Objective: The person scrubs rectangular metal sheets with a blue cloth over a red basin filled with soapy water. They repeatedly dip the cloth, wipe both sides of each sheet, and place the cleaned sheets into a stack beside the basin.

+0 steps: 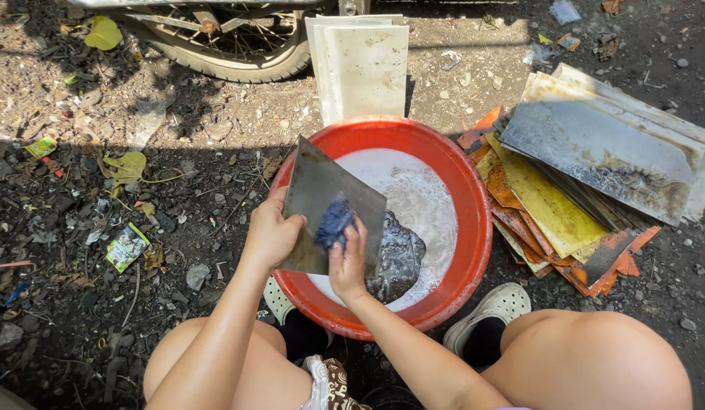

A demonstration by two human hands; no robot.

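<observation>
grey tile is held tilted over the red basin, long axis running up and away from the left hand, which is clamped on its lower left edge. right hand is pinched on a blue scrub pad, pressed on the tile face just right of the left hand. soapy water and another dark tile lie beyond the right hand. stacked tiles are well right; white tiles and a wheel sit beyond the basin.
</observation>
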